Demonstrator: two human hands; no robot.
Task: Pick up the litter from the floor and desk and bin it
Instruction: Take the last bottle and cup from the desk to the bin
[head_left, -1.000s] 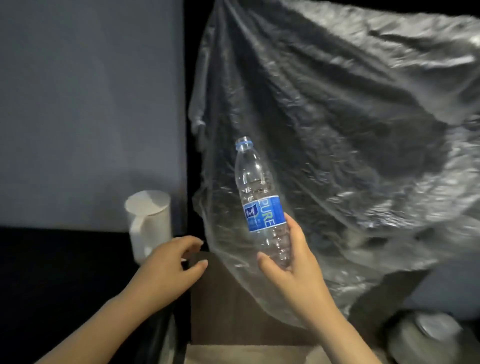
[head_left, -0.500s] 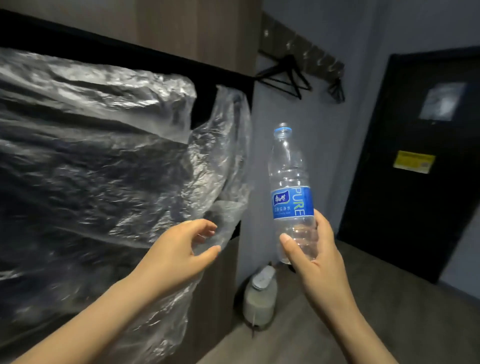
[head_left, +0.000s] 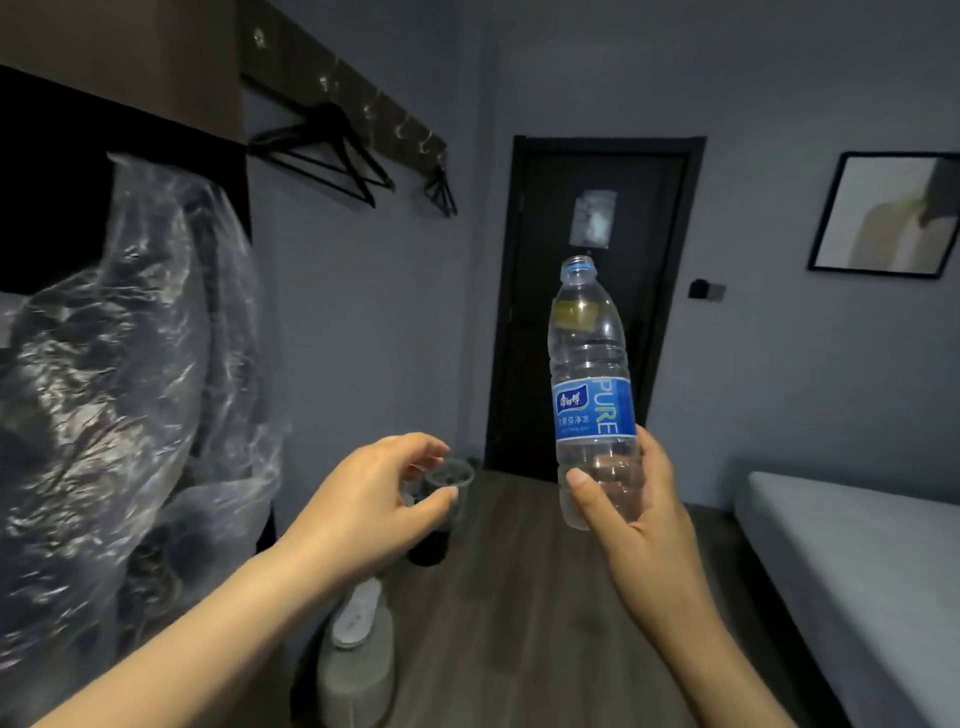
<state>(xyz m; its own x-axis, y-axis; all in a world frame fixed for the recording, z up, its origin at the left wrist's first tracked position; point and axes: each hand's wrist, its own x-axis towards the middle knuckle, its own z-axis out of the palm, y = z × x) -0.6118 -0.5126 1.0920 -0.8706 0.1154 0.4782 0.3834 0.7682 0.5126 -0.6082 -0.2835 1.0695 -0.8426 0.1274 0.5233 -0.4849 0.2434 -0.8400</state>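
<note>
The right hand (head_left: 641, 512), lower right of centre, grips the base of a clear plastic water bottle (head_left: 592, 395) between thumb and fingers. The bottle stands nearly upright, long axis vertical, its uncapped neck at top and a blue label across its middle; it appears empty or almost so. The left hand (head_left: 379, 499), at lower centre, is free and half-curled, holding nothing. Just behind the left hand's fingertips, on the dark wood floor (head_left: 519, 597), stands a small dark bin (head_left: 441, 499) with an open rim. The bin thus lies left of and below the bottle, nearer the left hand. Binning the bottle probably requires carrying it leftward and down. Crumpled clear plastic sheeting (head_left: 130, 389) fills the left of the frame.
</note>
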